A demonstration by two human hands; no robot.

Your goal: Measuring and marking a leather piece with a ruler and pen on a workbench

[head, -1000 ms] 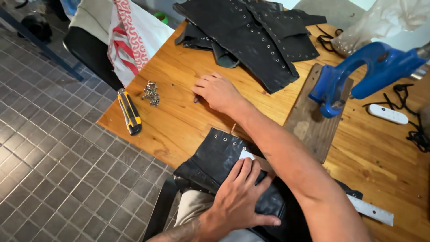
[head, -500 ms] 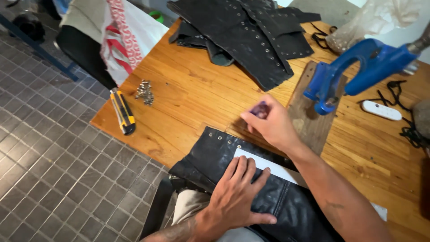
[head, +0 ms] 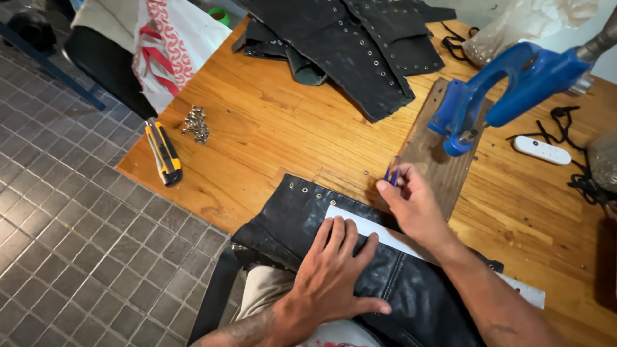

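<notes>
A black leather piece with a row of metal eyelets lies at the near edge of the wooden table. A white ruler rests across it. My left hand lies flat on the leather and the ruler's near edge, fingers spread. My right hand hovers at the ruler's far edge, pinching a small purple pen-like tool that points up between its fingertips.
A blue hand press stands on a wooden board just beyond my right hand. Further black leather panels lie at the back. A yellow utility knife and a pile of metal eyelets sit left. A white remote and black cords lie right.
My right hand left the middle of the table, came back toward me with the small purple tool in its fingers, and now sits at the ruler. My left hand stayed flat on the leather.
</notes>
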